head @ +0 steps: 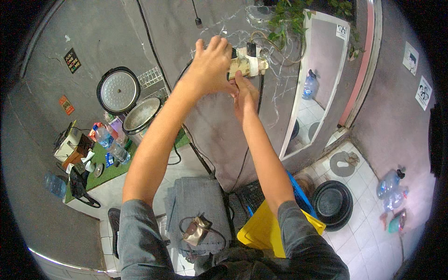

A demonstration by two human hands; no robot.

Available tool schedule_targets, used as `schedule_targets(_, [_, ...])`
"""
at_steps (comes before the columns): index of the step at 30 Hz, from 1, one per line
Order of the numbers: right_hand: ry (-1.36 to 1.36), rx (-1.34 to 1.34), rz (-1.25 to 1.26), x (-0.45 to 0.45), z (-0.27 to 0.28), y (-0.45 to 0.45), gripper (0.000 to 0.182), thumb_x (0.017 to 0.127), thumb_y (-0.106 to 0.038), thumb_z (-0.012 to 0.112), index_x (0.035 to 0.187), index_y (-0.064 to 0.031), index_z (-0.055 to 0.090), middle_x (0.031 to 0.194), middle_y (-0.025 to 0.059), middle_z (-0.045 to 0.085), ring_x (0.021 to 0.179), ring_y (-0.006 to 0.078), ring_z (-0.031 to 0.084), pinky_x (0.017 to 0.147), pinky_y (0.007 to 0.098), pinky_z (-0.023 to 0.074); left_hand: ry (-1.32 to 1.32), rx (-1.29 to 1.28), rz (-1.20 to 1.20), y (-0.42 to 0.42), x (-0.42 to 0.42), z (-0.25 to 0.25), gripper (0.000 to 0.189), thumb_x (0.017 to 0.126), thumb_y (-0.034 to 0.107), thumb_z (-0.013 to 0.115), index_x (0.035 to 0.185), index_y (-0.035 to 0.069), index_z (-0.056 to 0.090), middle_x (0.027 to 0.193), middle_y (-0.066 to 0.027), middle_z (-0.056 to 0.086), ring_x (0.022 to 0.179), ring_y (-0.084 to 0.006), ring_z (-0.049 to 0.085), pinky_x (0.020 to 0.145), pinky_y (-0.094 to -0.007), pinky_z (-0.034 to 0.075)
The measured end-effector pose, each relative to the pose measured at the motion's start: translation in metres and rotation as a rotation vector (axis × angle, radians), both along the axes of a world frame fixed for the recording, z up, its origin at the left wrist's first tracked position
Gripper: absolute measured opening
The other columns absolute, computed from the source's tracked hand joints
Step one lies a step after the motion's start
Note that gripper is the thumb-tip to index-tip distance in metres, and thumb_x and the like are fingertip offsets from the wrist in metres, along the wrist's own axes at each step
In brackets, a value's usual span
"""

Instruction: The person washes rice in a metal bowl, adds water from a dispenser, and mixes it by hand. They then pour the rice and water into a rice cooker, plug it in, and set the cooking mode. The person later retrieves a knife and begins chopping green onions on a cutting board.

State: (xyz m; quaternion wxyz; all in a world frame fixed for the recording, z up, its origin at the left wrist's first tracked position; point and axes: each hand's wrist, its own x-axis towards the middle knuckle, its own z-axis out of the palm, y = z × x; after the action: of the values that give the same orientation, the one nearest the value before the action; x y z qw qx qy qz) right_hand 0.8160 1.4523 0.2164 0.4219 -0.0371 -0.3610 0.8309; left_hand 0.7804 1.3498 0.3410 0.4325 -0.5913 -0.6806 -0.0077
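High on the grey wall is a cream power strip (243, 66), wrapped in pale tape, with a black plug (251, 49) in it. My left hand (212, 64) covers the strip's left end, fingers bent over it and thumb pointing down. Its palm side is hidden, so what it grips cannot be made out. A black cable (185, 70) passes behind my left wrist. My right hand (247, 96) is just below the strip, its thumb against the underside and its other fingers close to my left thumb. Another black cable (260, 92) hangs down from the strip's right end.
A rice cooker (141, 115) with raised lid stands left among plastic bottles (108, 141) on a green mat (108, 175). A framed mirror (315, 84) leans right of the strip. Below are folded grey fabric (196, 196), a gold bag (197, 231), a yellow bin (262, 227) and a black basin (332, 204).
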Motion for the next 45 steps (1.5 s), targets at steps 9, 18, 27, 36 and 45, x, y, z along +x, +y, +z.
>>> schedule_targets(9, [0.003,0.007,0.106,0.003,-0.002,0.013,0.027,0.086,-0.037,0.076,0.089,-0.0142,0.061,0.075,-0.0072,0.049,0.064,0.0053,0.042,0.057,0.0218,0.0343,0.208,0.186,0.151,0.019,0.006,-0.020,0.066,0.065,0.028,0.078,0.120,-0.004,0.058,0.128,-0.0128,0.053,0.136,-0.0300,0.035,0.108,-0.0721,0.016])
schedule_targets(18, [-0.020,0.027,0.039,-0.001,-0.004,0.011,0.026,0.084,-0.036,0.077,0.081,-0.0174,0.059,0.068,-0.0082,0.050,0.057,0.0045,0.044,0.053,0.0208,0.0361,0.159,0.215,-0.005,0.017,-0.001,-0.020,0.064,0.061,0.021,0.079,0.116,-0.006,0.060,0.123,-0.0129,0.057,0.129,-0.0270,0.042,0.110,-0.0648,0.023])
schedule_targets(27, [-0.564,1.131,-0.825,0.054,0.029,0.018,0.057,0.070,-0.018,0.083,0.120,-0.0025,0.061,0.113,0.0078,0.063,0.099,0.0243,0.058,0.083,0.0429,0.0462,0.243,0.151,0.156,0.010,0.001,-0.021,0.092,0.054,0.041,0.087,0.128,-0.002,0.052,0.127,-0.0119,0.055,0.131,-0.0281,0.041,0.115,-0.0590,0.020])
schedule_targets(36, [-0.224,1.960,-1.213,0.038,0.071,0.041,0.078,0.069,-0.003,0.071,0.141,0.0002,0.042,0.142,0.0106,0.046,0.145,0.0302,0.026,0.118,0.0604,0.0126,0.254,0.307,0.202,0.009,-0.007,-0.037,0.094,0.056,0.047,0.083,0.131,0.000,0.052,0.125,-0.0076,0.054,0.131,-0.0283,0.038,0.109,-0.0718,0.015])
schedule_targets(45, [-0.060,1.925,-1.069,0.031,0.071,0.053,0.070,0.063,-0.003,0.075,0.129,0.0045,0.052,0.131,0.0126,0.054,0.140,0.0284,0.034,0.118,0.0594,0.0167,0.162,0.191,0.083,0.008,-0.011,-0.030,0.090,0.054,0.041,0.087,0.126,0.000,0.055,0.129,-0.0093,0.057,0.132,-0.0252,0.041,0.103,-0.0633,0.025])
